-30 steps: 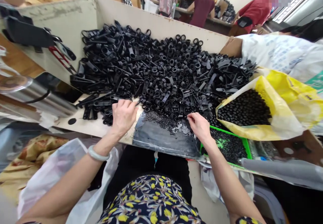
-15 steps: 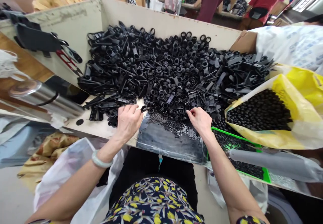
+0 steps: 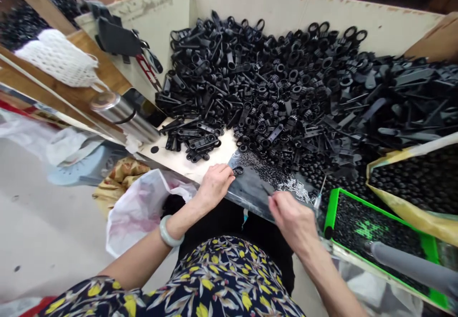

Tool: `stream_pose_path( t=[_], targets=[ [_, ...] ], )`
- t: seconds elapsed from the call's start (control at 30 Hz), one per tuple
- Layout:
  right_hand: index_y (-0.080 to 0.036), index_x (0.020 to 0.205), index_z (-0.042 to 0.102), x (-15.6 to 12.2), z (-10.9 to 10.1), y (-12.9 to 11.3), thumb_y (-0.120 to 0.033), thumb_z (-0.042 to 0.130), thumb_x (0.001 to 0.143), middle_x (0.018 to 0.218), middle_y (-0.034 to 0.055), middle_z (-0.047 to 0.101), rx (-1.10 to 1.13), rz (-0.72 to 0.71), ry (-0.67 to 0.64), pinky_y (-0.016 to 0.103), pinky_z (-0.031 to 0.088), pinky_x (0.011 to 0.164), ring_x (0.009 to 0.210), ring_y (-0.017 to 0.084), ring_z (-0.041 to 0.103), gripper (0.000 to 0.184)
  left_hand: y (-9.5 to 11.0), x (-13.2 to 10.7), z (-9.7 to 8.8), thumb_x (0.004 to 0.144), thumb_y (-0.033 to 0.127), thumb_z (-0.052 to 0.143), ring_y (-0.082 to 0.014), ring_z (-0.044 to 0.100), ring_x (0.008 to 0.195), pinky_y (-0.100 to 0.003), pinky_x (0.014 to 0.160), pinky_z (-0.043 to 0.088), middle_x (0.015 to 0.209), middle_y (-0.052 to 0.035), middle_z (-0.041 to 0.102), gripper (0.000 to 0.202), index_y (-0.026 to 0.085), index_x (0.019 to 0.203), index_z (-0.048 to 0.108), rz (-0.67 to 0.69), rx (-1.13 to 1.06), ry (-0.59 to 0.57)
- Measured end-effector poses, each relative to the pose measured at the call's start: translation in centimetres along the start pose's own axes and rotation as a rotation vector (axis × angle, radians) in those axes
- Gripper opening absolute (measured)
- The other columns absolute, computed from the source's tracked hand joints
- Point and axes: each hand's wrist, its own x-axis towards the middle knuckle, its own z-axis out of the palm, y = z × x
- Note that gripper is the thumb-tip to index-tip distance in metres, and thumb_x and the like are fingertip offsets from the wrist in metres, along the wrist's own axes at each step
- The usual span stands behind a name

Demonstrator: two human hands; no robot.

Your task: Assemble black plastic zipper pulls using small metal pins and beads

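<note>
One black moulded-plastic ring piece [image 3: 238,170] is lying on a dark plastic-covered sheet [image 3: 250,198], just off the front edge of a large heap of black plastic zip pulls and ring-shaped parts [image 3: 272,93]. Each piece is judged light, stiff and smooth, likely to slide or tumble when nudged, so the ring's rim or a tab's edge is the sensible place to take hold. The bare left grip [image 3: 214,186] is reaching toward the sheet with its fingers extended, just beside the ring piece; whether it is closing on anything cannot be told. The bare right grip [image 3: 293,221] is curving its fingers down near a thin dark sliver [image 3: 266,190], and whether it is pinching that sliver cannot be told. Tiny silver metal pieces [image 3: 296,189] and finer dark grey bits [image 3: 261,167] are scattering across the sheet between the hands. A pale wooden counter [image 3: 211,152] is carrying loose black tabs [image 3: 189,140]. A green-rimmed tray of black beads [image 3: 332,217] is sitting to the right, beside a yellow plastic bag of black beads [image 3: 411,219].
</note>
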Motion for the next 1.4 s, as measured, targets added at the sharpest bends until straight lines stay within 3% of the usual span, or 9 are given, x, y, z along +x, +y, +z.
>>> stream_pose_path(
  t=[0.07, 0.2, 0.33, 0.43, 0.57, 0.67, 0.8, 1.13, 1.4],
  targets=[
    [-0.02, 0.083, 0.061, -0.4, 1.6, -1.5, -0.02, 0.049, 0.108, 0.081, 0.0022, 0.071, -0.027, -0.108, 0.007, 0.029, 0.04, 0.063, 0.066, 0.013, 0.064, 0.028, -0.1, 0.5, -0.2, 0.093, 0.02, 0.063, -0.023, 0.062, 0.091, -0.037, 0.083, 0.048, 0.096, -0.0046, 0.066, 0.007, 0.022, 0.096, 0.057, -0.073, -0.141, -0.033],
    [-0.02, 0.085, 0.061, -0.3, 2.9, -2.0, -0.018, 0.054, 0.106, 0.086, 0.0043, 0.075, -0.024, -0.142, 0.027, 0.033, 0.044, 0.071, 0.072, 0.018, 0.067, 0.022, 0.3, 1.1, -0.7, 0.084, 0.02, 0.066, -0.0192, 0.057, 0.076, -0.033, 0.076, 0.045, 0.081, 0.0031, 0.057, 0.032, 0.022, 0.114, 0.056, -0.257, -0.36, -0.129],
    [-0.02, 0.094, 0.063, -0.3, 2.1, -2.2, -0.019, 0.057, 0.104, 0.092, 0.002, 0.078, 0.286, 0.001, 0.09, 0.026, 0.05, 0.069, 0.071, 0.014, 0.072, 0.011, 1.7, 0.7, -1.2, 0.084, 0.033, 0.07, -0.0153, 0.052, 0.071, -0.028, 0.07, 0.04, 0.078, 0.0037, 0.055, 0.025, 0.022, 0.102, 0.056, -0.446, -0.787, -0.093],
    [-0.022, 0.097, 0.064, 0.0, 1.1, -3.1, -0.021, 0.063, 0.1, 0.083, -0.0032, 0.075, 0.577, 0.183, 0.095, 0.021, 0.054, 0.066, 0.064, 0.011, 0.072, 0.004, 3.7, -0.1, -0.8, 0.084, 0.046, 0.076, -0.0135, 0.055, 0.071, -0.026, 0.069, 0.04, 0.081, 0.0019, 0.064, 0.038, 0.022, 0.103, 0.052, -0.562, -1.253, -0.097],
    [-0.024, 0.107, 0.069, 0.9, 0.1, -4.1, -0.024, 0.067, 0.099, 0.09, -0.0001, 0.073, 0.674, 0.24, 0.12, 0.027, 0.058, 0.072, 0.073, 0.014, 0.07, 0.009, 6.8, -0.6, 0.6, 0.084, 0.043, 0.079, -0.0141, 0.062, 0.075, -0.026, 0.075, 0.045, 0.083, 0.0007, 0.07, 0.043, 0.022, 0.113, 0.055, -0.644, -1.522, 0.01],
    [-0.025, 0.115, 0.072, 1.0, -0.2, -4.4, -0.027, 0.069, 0.098, 0.098, 0.0033, 0.071, 0.668, 0.257, 0.153, 0.03, 0.058, 0.072, 0.074, 0.015, 0.066, 0.017, 8.4, -0.7, 1.2, 0.083, 0.03, 0.075, -0.0165, 0.066, 0.087, -0.028, 0.083, 0.048, 0.092, -0.0006, 0.072, 0.038, 0.022, 0.117, 0.062, -0.673, -1.655, 0.072],
    [-0.025, 0.116, 0.073, 0.2, 0.3, -5.0, -0.027, 0.071, 0.098, 0.1, 0.004, 0.072, 0.679, 0.318, 0.179, 0.03, 0.059, 0.071, 0.074, 0.015, 0.067, 0.019, 9.4, -0.9, 1.2, 0.079, 0.021, 0.067, -0.0218, 0.067, 0.104, -0.033, 0.096, 0.049, 0.108, -0.0053, 0.074, 0.033, 0.02, 0.112, 0.066, -0.686, -1.796, 0.034],
    [-0.023, 0.112, 0.074, -0.2, 0.8, -6.4, -0.028, 0.07, 0.097, 0.096, 0.0033, 0.073, 0.712, 0.413, 0.202, 0.028, 0.059, 0.068, 0.071, 0.014, 0.068, 0.016, 10.3, -1.5, 1.9, 0.089, 0.036, 0.077, -0.0141, 0.062, 0.092, -0.028, 0.089, 0.052, 0.109, -0.0004, 0.066, 0.031, 0.026, 0.113, 0.06, -0.665, -1.768, 0.057],
    [-0.023, 0.113, 0.074, 0.0, 1.0, -6.6, -0.03, 0.07, 0.098, 0.098, 0.0043, 0.074, 0.719, 0.437, 0.252, 0.028, 0.06, 0.068, 0.07, 0.014, 0.069, 0.017, 10.4, -1.9, 2.8, 0.087, 0.035, 0.079, -0.0147, 0.062, 0.1, -0.03, 0.099, 0.05, 0.111, -0.0006, 0.064, 0.034, 0.026, 0.114, 0.061, -0.684, -1.876, 0.061]
  ],
)
